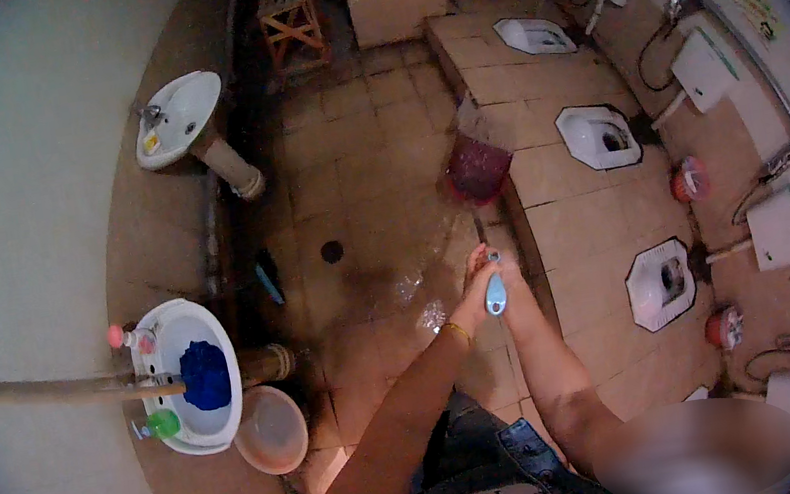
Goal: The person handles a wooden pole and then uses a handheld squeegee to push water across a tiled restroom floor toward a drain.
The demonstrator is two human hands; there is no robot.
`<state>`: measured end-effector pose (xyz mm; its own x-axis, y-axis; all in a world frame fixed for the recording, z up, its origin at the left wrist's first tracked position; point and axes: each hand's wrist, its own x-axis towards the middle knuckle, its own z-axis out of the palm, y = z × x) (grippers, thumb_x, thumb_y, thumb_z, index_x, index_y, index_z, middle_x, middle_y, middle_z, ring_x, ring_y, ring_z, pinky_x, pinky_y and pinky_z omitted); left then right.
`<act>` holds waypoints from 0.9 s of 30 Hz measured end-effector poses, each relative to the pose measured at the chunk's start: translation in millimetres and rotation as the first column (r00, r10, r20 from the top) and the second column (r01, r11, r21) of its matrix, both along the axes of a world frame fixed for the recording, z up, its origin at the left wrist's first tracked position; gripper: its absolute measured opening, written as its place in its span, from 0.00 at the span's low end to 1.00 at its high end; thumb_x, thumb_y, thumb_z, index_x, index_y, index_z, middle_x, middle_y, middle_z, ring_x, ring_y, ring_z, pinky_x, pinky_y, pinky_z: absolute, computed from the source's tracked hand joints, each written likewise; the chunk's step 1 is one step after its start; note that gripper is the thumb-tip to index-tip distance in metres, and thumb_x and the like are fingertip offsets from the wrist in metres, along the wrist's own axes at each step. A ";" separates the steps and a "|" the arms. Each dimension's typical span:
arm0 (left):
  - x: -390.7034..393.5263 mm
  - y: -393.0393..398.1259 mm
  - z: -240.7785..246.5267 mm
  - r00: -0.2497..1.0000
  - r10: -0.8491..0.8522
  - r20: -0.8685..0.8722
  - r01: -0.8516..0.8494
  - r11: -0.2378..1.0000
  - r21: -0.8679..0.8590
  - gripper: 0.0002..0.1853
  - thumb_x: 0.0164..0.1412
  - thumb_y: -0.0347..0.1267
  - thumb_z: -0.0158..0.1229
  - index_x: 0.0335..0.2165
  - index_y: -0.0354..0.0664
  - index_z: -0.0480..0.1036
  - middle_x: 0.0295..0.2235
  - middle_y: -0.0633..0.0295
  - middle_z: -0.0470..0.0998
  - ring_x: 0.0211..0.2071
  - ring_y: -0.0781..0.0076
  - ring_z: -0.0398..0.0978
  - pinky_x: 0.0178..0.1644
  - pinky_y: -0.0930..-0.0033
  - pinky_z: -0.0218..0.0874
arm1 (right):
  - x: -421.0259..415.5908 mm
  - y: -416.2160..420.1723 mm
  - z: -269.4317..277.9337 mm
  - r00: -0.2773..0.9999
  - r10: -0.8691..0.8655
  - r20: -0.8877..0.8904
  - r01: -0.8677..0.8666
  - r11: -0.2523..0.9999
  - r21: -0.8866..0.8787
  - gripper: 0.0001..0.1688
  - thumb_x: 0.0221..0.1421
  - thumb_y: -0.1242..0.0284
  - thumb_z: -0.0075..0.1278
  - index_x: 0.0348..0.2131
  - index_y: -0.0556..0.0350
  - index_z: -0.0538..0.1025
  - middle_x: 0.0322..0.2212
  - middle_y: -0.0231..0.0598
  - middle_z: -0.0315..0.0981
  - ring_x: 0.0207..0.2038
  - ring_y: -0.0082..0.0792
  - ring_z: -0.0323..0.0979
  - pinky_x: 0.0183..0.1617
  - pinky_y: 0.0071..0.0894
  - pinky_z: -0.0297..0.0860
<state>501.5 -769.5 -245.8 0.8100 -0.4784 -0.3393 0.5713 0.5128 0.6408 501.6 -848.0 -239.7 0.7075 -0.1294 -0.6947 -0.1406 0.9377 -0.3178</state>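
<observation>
Both my hands are closed around the upper handle of a long-handled broom (480, 168). My left hand (477, 290), with a yellow band at its wrist, overlaps my right hand (509, 275). The light blue end of the handle (495, 295) points back at me. A dark shaft runs away from my hands to the maroon broom head, whose pale tip blurs near the base of a raised tiled step (534, 170). Under the broom, the tiled floor (362, 176) is wet and shiny in patches.
Several squat toilets (599, 136) line the step on the right, with waste baskets (690, 180) by the wall. At left stand two pedestal washbasins (184, 117); the nearer holds a dark blue cloth (204, 375). A plastic basin (273, 431), blue brush-like object (269, 283), floor drain (332, 252) and wooden stool (291, 23) are also present.
</observation>
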 end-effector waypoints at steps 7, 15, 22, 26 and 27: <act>-33.4 37.8 24.5 0.975 0.036 0.219 -0.048 0.998 0.046 0.29 0.46 0.28 0.51 0.49 0.48 0.56 0.43 0.65 0.63 0.42 0.71 0.63 0.43 0.71 0.58 | -7.3 28.2 -1.0 0.987 0.015 -0.158 -0.048 0.977 -0.208 0.09 0.46 0.69 0.41 0.17 0.50 0.64 0.16 0.33 0.63 0.19 0.28 0.63 0.22 0.24 0.64; -139.1 179.0 -19.5 0.924 0.092 0.372 -0.085 0.996 -0.034 0.31 0.41 0.27 0.59 0.46 0.44 0.57 0.54 0.57 0.48 0.55 0.62 0.49 0.54 0.67 0.45 | -108.6 182.2 -3.3 0.967 0.243 -0.080 -0.251 0.961 -0.119 0.09 0.46 0.69 0.41 0.18 0.50 0.64 0.17 0.33 0.63 0.19 0.28 0.63 0.22 0.25 0.64; -260.2 329.4 -4.9 0.934 0.329 -0.136 -0.313 0.941 0.126 0.16 0.48 0.32 0.50 0.39 0.46 0.64 0.35 0.67 0.65 0.36 0.76 0.65 0.36 0.75 0.59 | -237.1 334.9 7.7 0.884 0.460 -0.076 -0.466 0.877 -0.113 0.09 0.46 0.68 0.41 0.18 0.51 0.65 0.17 0.33 0.64 0.19 0.28 0.64 0.23 0.25 0.64; -317.3 408.1 -3.3 0.943 0.327 0.056 -0.329 0.903 0.277 0.10 0.47 0.35 0.50 0.32 0.48 0.67 0.27 0.70 0.68 0.28 0.79 0.68 0.26 0.76 0.61 | -310.9 391.1 36.0 0.811 0.577 -0.096 -0.585 0.802 -0.118 0.09 0.46 0.68 0.41 0.18 0.51 0.65 0.17 0.33 0.64 0.19 0.28 0.64 0.23 0.25 0.64; -324.0 418.7 -2.4 0.925 0.359 0.122 -0.379 0.869 0.319 0.09 0.47 0.35 0.50 0.31 0.48 0.67 0.24 0.71 0.68 0.26 0.79 0.68 0.24 0.76 0.60 | -320.4 403.7 41.1 0.796 0.597 -0.094 -0.605 0.787 -0.122 0.09 0.46 0.68 0.41 0.19 0.51 0.65 0.17 0.32 0.64 0.20 0.28 0.64 0.23 0.25 0.64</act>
